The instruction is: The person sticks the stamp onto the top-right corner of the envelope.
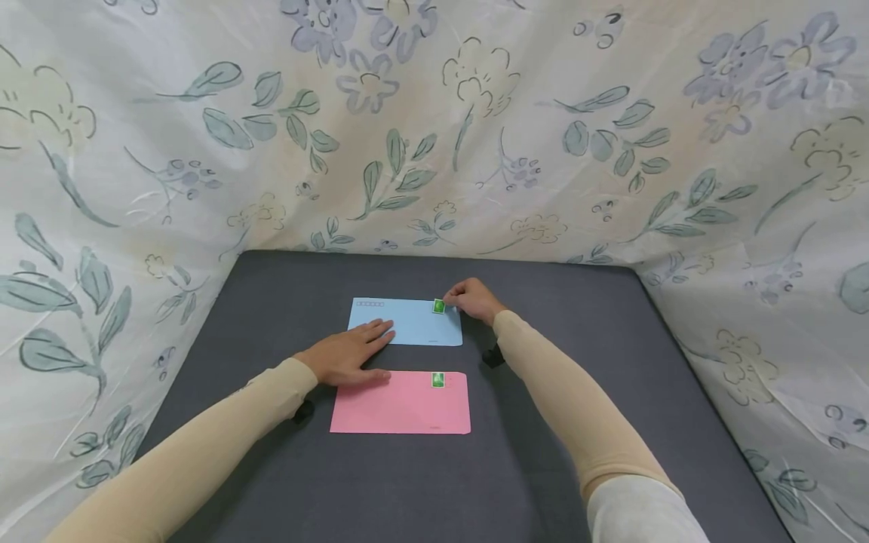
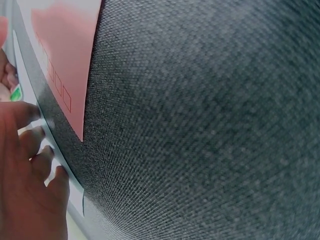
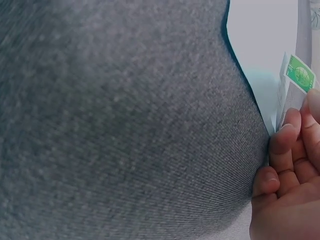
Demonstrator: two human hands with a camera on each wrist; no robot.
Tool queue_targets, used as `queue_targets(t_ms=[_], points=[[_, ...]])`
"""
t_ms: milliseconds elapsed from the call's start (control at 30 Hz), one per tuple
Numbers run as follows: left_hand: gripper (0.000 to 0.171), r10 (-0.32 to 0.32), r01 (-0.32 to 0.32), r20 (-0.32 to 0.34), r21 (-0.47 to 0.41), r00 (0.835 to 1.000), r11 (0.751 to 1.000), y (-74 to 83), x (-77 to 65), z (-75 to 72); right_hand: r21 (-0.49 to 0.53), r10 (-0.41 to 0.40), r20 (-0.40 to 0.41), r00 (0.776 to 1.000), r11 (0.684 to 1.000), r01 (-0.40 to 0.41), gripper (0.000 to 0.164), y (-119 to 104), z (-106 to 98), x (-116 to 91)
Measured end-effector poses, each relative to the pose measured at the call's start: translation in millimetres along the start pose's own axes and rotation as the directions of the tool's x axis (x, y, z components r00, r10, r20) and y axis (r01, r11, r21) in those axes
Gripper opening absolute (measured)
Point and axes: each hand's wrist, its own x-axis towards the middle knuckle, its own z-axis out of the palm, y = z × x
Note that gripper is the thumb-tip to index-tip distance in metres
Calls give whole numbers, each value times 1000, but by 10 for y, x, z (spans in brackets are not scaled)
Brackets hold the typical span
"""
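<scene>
A light blue envelope (image 1: 414,326) lies flat in the head view, with a pink envelope (image 1: 400,409) below it. My right hand (image 1: 477,300) pinches a green postage stamp (image 1: 439,306) by its edge over the blue envelope's upper right corner. In the right wrist view the stamp (image 3: 301,73) stands tilted between thumb and finger. My left hand (image 1: 348,354) rests with straight fingers on the lower left of the blue envelope, its thumb over the pink envelope's top edge. Another green stamp (image 1: 437,380) sits at the pink envelope's upper right.
Both envelopes lie on a dark grey, cloth-textured table (image 1: 536,460). A pale curtain (image 1: 421,173) printed with flowers and leaves hangs behind the table and along both sides. Dark bands show at both wrists.
</scene>
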Motion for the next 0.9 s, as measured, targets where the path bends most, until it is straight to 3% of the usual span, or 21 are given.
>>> queue_targets(t_ms=[333, 900], points=[[94, 16, -16, -9, 1, 1000, 1000, 3, -7, 4, -71, -13, -1, 1000, 997, 13, 22, -53, 50, 19], [94, 14, -14, -28, -2, 1000, 1000, 31, -44, 6, -163, 4, -105, 994, 986, -21, 19, -158, 234, -42]])
